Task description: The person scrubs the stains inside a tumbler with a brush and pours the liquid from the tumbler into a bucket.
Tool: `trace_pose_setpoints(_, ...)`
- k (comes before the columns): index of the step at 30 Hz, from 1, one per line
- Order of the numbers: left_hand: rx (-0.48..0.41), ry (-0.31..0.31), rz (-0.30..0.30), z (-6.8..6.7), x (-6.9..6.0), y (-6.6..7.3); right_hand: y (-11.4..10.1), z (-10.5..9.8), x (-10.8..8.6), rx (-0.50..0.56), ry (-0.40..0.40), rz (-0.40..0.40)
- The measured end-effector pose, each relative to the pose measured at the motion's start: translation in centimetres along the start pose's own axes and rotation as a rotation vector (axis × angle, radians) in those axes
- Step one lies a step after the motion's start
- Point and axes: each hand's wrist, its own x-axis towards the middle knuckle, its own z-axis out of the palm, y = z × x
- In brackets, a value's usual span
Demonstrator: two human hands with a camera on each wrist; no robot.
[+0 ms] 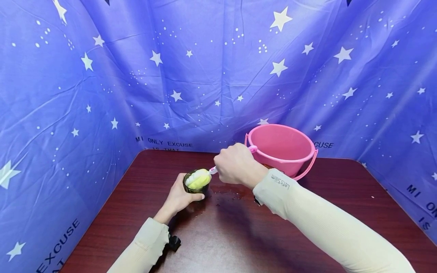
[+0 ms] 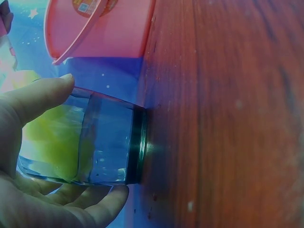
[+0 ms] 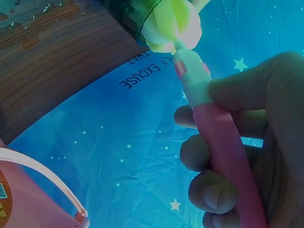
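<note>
Left hand (image 1: 180, 196) wraps the dark see-through glass (image 2: 109, 147), thumb one side, fingers the other, spread about as wide as the glass; can't tell if the base touches the table (image 1: 256, 250). Yellow-and-white sponge head (image 1: 198, 179) sits in the mouth, just beside the left thumb, lower part showing through the wall. Right of and past the left hand, right hand (image 1: 236, 165) grips the pink-and-white handle (image 3: 222, 137), fingers curled close round it. Between the hands, slightly nearer than the right one, water drops (image 1: 232, 195) on the wood. Beyond and right of the right hand, pink bucket (image 1: 280, 142), then star-print curtain (image 1: 218, 76). Step looks like scrubbing the glass's inside, probably partway. Next move likely calls for left hand bracing the glass while right pushes the sponge deeper and twists; slick glass could slip.
</note>
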Motion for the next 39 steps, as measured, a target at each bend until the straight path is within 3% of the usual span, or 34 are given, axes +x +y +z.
trace_pose_setpoints(39, -0.015, -0.003, 0.008, -0.1, 0.0, 0.1, 1.4, 0.3, -1.3, 0.063, 0.012, 0.059)
